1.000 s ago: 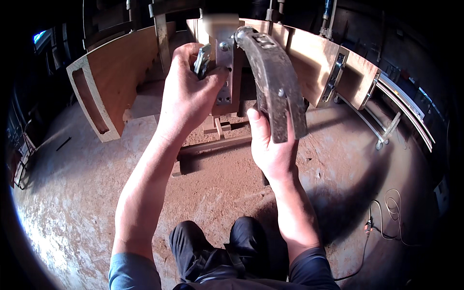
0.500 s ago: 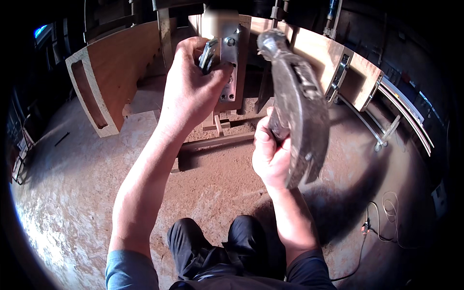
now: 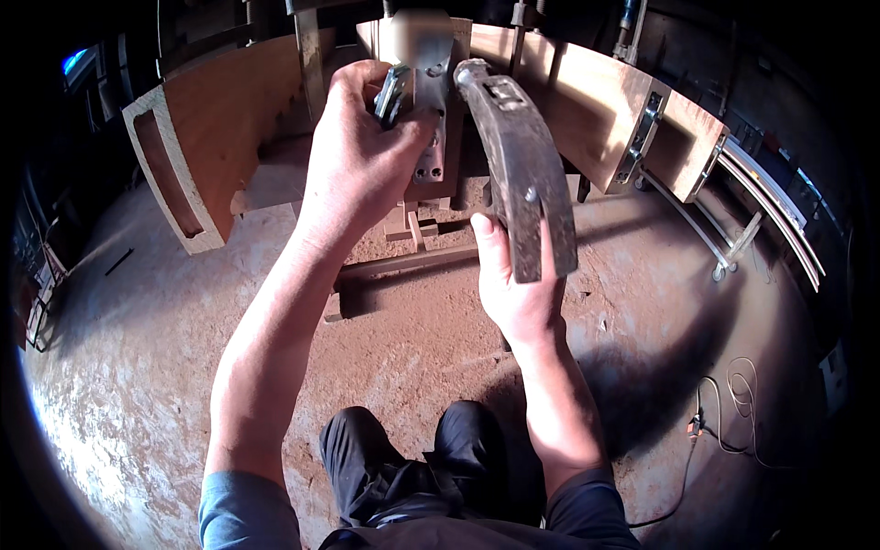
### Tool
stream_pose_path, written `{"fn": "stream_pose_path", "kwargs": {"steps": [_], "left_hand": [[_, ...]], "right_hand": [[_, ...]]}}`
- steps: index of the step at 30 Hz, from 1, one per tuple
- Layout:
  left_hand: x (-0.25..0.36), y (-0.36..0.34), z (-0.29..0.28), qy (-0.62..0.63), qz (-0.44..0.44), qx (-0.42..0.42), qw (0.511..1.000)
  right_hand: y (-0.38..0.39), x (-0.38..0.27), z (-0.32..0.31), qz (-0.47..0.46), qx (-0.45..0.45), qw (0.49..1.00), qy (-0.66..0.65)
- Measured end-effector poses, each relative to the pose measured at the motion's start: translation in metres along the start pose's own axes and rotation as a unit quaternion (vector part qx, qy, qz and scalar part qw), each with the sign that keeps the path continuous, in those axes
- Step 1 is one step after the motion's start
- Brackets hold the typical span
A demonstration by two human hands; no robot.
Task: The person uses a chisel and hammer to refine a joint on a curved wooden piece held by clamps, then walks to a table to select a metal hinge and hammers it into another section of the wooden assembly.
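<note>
A claw hammer point(image 3: 532, 183) is gripped in my right hand point(image 3: 522, 302), its claw toward me and its striking face close beside a metal hinge point(image 3: 429, 156). The hinge is set in the edge of an upright wooden panel point(image 3: 458, 55) in front of me. My left hand point(image 3: 362, 156) is closed on the hinge's shiny metal leaf point(image 3: 393, 96), thumb lying against the plate with screw holes. My right hand's fingers are partly hidden behind the hammer head.
More wooden panels stand upright: one with a long recess point(image 3: 165, 170) at left, another with a fitted hinge point(image 3: 644, 137) at right. Sawdust point(image 3: 412, 321) covers the floor around a wooden support bar point(image 3: 412, 264). A cable point(image 3: 683, 477) lies at lower right.
The hammer has swung up and to the left, and its face is now closer to the hinge. My left hand has stayed nearly in place on the hinge.
</note>
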State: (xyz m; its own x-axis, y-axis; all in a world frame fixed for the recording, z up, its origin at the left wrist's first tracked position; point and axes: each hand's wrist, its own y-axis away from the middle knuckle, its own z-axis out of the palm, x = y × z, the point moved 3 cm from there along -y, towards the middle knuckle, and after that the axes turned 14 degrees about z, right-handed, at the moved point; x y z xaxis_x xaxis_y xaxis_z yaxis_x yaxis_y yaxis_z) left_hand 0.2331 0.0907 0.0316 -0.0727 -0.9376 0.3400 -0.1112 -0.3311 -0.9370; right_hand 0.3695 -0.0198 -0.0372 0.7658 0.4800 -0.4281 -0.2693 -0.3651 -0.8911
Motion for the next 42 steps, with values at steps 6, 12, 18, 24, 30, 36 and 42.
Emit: {"fn": "stream_pose_path", "kwargs": {"steps": [6,12,18,24,30,36,42], "left_hand": [[0.0,-0.004,0.002,-0.01,0.018,0.005,1.0],[-0.003,-0.004,-0.003,-0.053,0.007,-0.025,0.998],[0.014,-0.021,-0.011,-0.091,-0.05,-0.096,0.99],[0.003,-0.014,-0.013,-0.08,-0.001,-0.083,0.993],[0.006,-0.019,-0.011,-0.071,-0.001,-0.084,0.994],[0.012,-0.016,-0.01,-0.21,0.028,-0.086,0.973],[0.02,-0.021,-0.014,-0.201,-0.026,-0.122,0.972]], "right_hand": [[-0.002,0.007,0.009,0.062,-0.014,0.99,-0.124],[0.019,0.013,-0.005,0.02,-0.018,0.995,-0.091],[0.054,0.027,0.004,0.155,-0.05,0.902,-0.4],[0.039,0.03,0.014,0.002,0.014,0.999,-0.03],[0.081,0.057,0.011,0.134,-0.067,0.91,-0.387],[0.056,0.019,0.007,0.061,-0.011,0.997,-0.046],[0.092,0.038,0.003,0.157,-0.105,0.98,-0.059]]}}
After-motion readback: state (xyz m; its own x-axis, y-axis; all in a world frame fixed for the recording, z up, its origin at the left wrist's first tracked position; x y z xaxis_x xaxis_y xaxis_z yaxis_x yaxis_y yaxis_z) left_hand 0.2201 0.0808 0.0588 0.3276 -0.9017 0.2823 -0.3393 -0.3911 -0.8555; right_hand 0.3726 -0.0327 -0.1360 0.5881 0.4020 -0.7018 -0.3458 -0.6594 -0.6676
